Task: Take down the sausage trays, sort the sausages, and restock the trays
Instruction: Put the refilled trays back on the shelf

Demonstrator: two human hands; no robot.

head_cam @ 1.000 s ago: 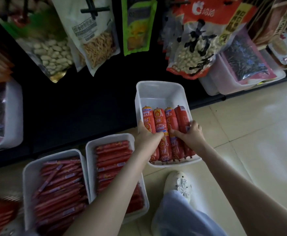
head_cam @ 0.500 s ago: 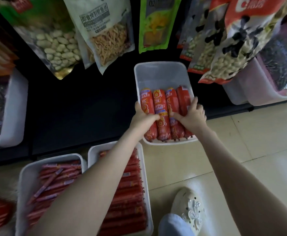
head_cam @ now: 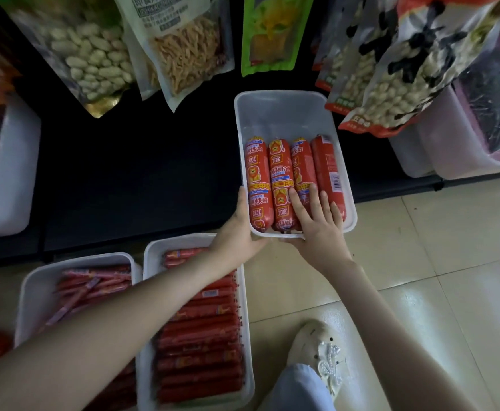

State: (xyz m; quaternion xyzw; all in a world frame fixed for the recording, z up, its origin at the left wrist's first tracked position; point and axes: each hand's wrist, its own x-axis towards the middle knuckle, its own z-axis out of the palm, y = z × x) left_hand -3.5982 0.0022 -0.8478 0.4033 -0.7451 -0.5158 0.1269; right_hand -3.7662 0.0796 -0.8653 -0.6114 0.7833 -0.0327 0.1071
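Observation:
A white plastic tray (head_cam: pixel 281 114) holds several thick red sausages (head_cam: pixel 281 179) lying side by side at its near end; its far half is bare. My left hand (head_cam: pixel 238 229) grips the tray's near left corner, thumb along the rim. My right hand (head_cam: pixel 317 221) lies flat on the sausages with fingers spread straight. On the floor at lower left stand two more white trays: one (head_cam: pixel 150 292) stacked with red sausages, the other (head_cam: pixel 35 286) with thin red sausage sticks.
Hanging snack bags (head_cam: pixel 183 46) of nuts and strips crowd the dark shelf above. White bins (head_cam: pixel 20 161) (head_cam: pixel 438 155) sit at both sides. My shoe (head_cam: pixel 317 351) stands on the beige tiled floor.
The tray of thick sausages has moved away from me toward the dark shelf. My right hand has flattened on top of the sausages; my left hand has shifted to the tray's corner.

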